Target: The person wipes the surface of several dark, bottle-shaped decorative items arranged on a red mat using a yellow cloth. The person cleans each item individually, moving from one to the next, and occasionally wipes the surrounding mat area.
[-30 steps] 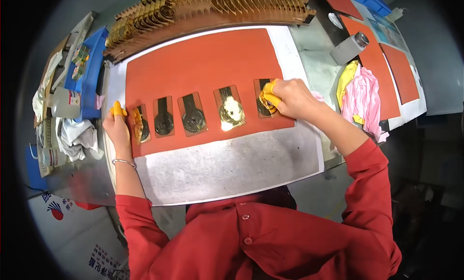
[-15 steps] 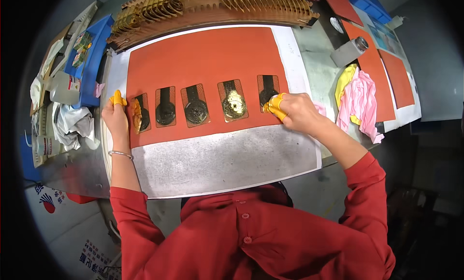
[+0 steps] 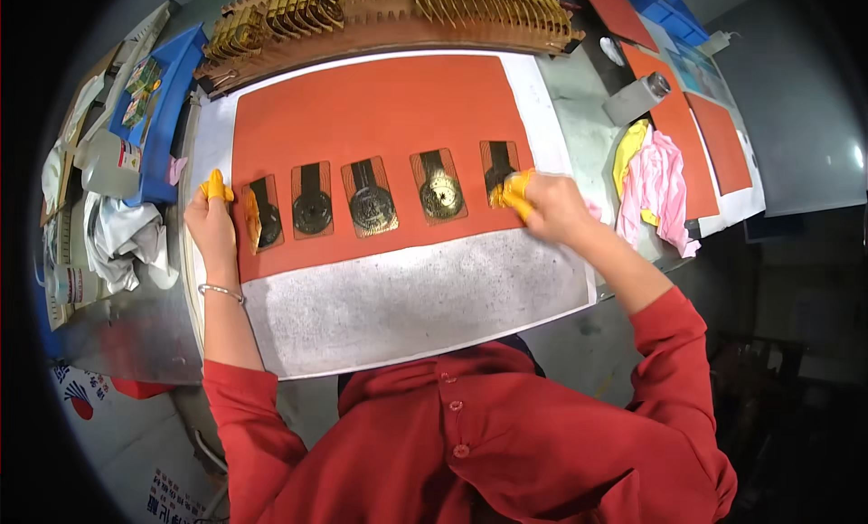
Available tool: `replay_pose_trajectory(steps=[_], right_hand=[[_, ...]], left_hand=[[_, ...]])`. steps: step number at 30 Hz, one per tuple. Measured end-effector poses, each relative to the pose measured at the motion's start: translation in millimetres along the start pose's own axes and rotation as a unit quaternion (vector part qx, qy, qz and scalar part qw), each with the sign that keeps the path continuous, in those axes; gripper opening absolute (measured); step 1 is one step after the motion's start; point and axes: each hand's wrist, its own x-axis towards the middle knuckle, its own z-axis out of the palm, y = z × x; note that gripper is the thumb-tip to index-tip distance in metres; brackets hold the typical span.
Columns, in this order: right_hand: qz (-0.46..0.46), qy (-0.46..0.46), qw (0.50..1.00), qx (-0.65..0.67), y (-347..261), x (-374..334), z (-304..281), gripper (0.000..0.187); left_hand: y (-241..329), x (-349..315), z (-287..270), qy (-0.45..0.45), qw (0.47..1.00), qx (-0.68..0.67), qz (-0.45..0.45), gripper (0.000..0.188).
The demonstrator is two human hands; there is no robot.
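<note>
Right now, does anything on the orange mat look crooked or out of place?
Nothing stands out. The five medals lie in an even row on the orange mat. The left hand rests at the leftmost medal, the right hand at the rightmost medal.

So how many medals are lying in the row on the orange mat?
5, in one row: far left under the left hand; next; middle; fourth; far right, partly hidden by the right hand. Others may be hidden.
</note>
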Motion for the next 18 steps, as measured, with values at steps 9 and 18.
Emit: replay_pose_trajectory(steps=[9,18], right_hand=[[-0.008,-0.016,0.999,-0.051,37.3,38.4,1.4,0.009],[-0.017,-0.03,0.997,-0.074,36.8,31.4,6.8,0.011]], left_hand=[[-3.8,1.3,-2.3,-0.014,0.999,0.039,0.008,0.015],[-6.1,2.1,-1.2,-0.009,0.998,0.056,0.031,0.016]])
